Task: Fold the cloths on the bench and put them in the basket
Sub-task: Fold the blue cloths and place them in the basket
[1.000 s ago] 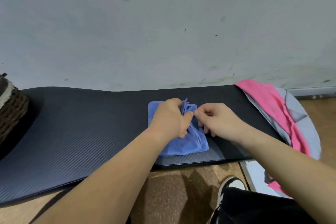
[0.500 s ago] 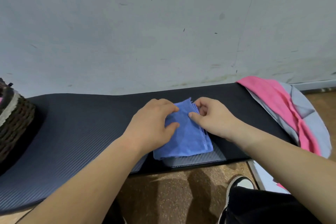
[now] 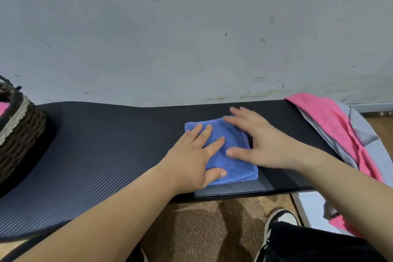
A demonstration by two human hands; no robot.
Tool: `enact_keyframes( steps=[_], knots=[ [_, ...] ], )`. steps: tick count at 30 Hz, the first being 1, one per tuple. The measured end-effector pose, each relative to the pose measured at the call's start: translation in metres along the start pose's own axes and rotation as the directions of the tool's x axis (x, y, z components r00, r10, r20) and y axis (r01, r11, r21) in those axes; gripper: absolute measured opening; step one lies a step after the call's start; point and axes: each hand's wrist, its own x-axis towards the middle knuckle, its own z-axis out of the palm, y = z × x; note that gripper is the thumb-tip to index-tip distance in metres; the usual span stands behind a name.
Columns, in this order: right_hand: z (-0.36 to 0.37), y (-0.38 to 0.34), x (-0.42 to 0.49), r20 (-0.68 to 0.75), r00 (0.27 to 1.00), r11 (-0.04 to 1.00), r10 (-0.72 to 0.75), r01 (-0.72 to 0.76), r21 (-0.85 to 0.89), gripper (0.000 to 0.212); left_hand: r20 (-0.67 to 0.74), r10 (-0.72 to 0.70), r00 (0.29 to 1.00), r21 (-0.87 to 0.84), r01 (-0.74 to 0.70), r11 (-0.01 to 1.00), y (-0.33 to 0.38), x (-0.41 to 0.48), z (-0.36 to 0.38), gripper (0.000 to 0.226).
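The left hand and right hand lie flat with straight fingers, grasping nothing, pressing on the folded blue cloth under both palms on the desk. The basket stands well left of the left hand. A pink cloth and a grey cloth drape beyond the right hand.
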Motion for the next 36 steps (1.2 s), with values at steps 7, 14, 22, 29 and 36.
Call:
enact_keyframes(
  steps=[7, 14, 22, 29, 36],
  knots=[
    [0.004, 0.013, -0.012, 0.227, 0.967, 0.992, 0.114, -0.122, 0.024, 0.106, -0.281, -0.355, 0.891, 0.004, 0.372, 0.928, -0.012, -0.012, -0.031, 0.050],
    [0.000, 0.013, -0.012, 0.269, 0.955, 0.990, 0.129, -0.137, 0.013, 0.122, -0.033, -0.503, 0.864, -0.331, 0.465, 0.821, 0.002, -0.004, -0.024, 0.042],
    [0.007, 0.005, -0.007, 0.227, 0.968, 0.994, 0.111, -0.108, -0.024, 0.118, -0.140, -0.574, 0.807, -0.511, 0.438, 0.740, -0.009, -0.017, -0.052, 0.027],
    [0.015, 0.001, -0.005, 0.221, 0.966, 0.991, 0.131, -0.124, -0.045, 0.113, -0.250, -0.444, 0.861, -0.398, 0.327, 0.857, 0.026, -0.013, -0.069, 0.049],
    [0.004, 0.010, -0.004, 0.223, 0.967, 0.991, 0.127, -0.133, 0.013, 0.096, -0.028, -0.172, 0.985, -0.333, 0.153, 0.930, 0.050, 0.006, -0.058, 0.030]
  ],
)
